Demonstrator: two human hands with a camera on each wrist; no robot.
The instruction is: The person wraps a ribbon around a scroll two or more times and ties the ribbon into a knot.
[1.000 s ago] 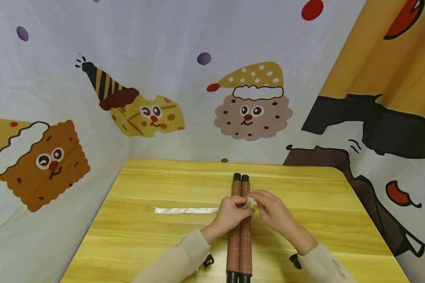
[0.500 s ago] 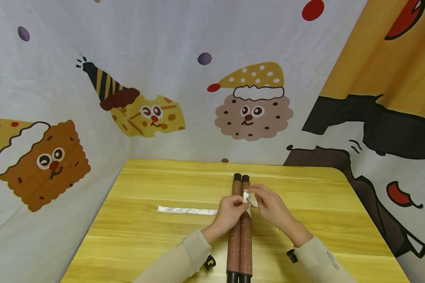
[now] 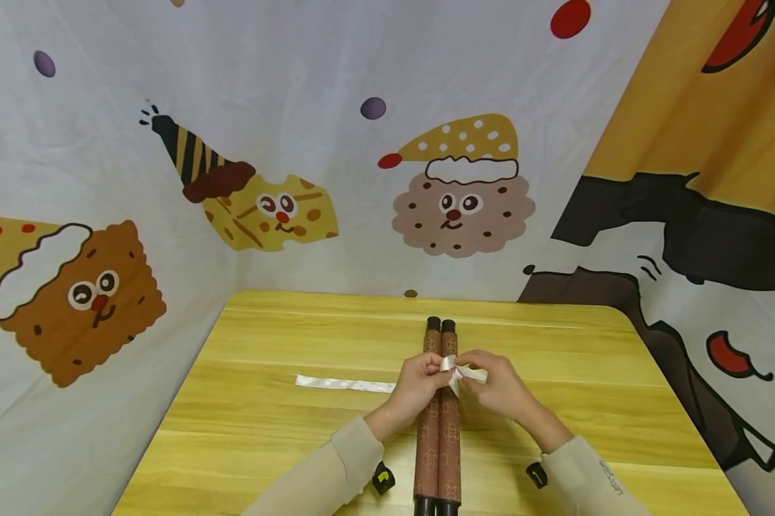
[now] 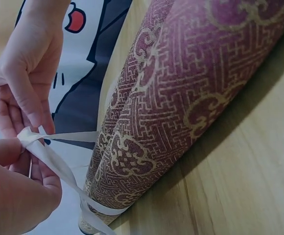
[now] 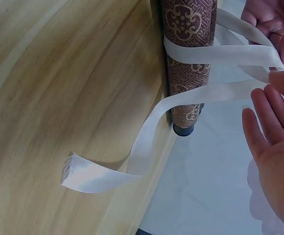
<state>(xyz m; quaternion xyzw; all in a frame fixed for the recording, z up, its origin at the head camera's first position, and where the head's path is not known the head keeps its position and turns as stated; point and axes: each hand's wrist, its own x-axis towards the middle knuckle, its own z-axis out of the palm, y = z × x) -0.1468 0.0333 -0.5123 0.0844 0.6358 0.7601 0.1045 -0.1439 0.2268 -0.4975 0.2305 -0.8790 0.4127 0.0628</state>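
Observation:
Two brown, gold-patterned scrolls point(image 3: 427, 451) with black ends lie side by side, lengthwise, on the table. A white satin ribbon point(image 5: 196, 55) passes around them. Above the scrolls, my left hand point(image 3: 415, 390) pinches the ribbon between thumb and fingers, where it gathers in a small loop. My right hand point(image 3: 502, 385) pinches the ribbon just to the right, and a short piece shows by its fingers. One long ribbon tail point(image 3: 345, 384) lies out to the left; another loose end point(image 5: 98, 176) curls over the table in the right wrist view. The fingers partly hide the crossing.
The wooden table point(image 3: 246, 451) carries the scrolls, its far edge meeting a cartoon-printed cloth point(image 3: 297, 86). A black wrist device point(image 3: 382, 478) sits below the left sleeve, and a similar black device point(image 3: 537, 474) beside the right cuff.
The left ribbon tail has slid a little to the right. My right hand dipped slightly, and a ribbon loop now stands out between the hands. The scrolls have stayed in place.

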